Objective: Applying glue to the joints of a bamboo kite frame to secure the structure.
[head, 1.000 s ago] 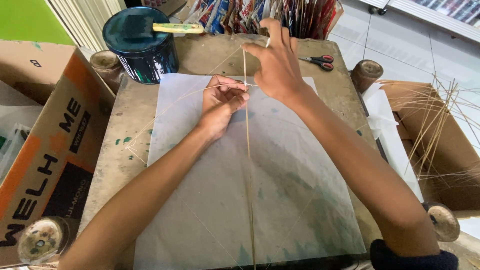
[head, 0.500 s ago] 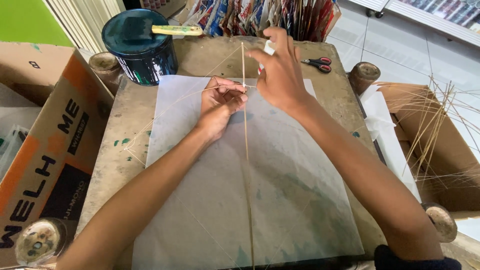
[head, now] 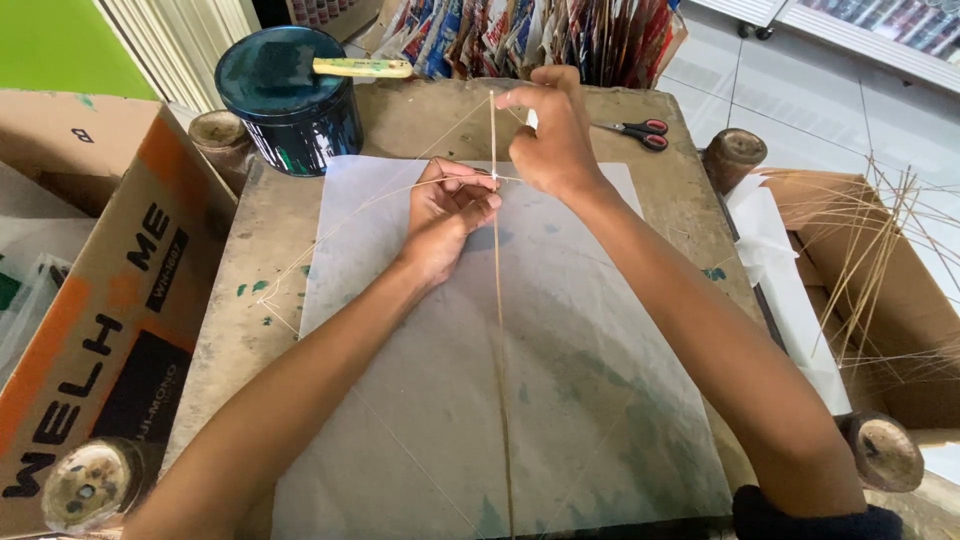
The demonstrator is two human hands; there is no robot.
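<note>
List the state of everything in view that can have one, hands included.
Left hand: fingers pinched where the two sticks cross.
Right hand: fingers pinching near the upright stick's top.
Long thin bamboo stick: lying lengthwise on the paper.
Curved thin cross stick: bowed.
White paper sheet: flat on the table.
Dark round tin: lid on, brush across it.
Red-handled scissors: closed.

Dark teal tin (head: 288,100), red-handled scissors (head: 640,132)

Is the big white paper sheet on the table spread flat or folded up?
Spread flat. The white paper sheet lies open across the table, its edges visible, under the thin sticks both hands work on.
</note>
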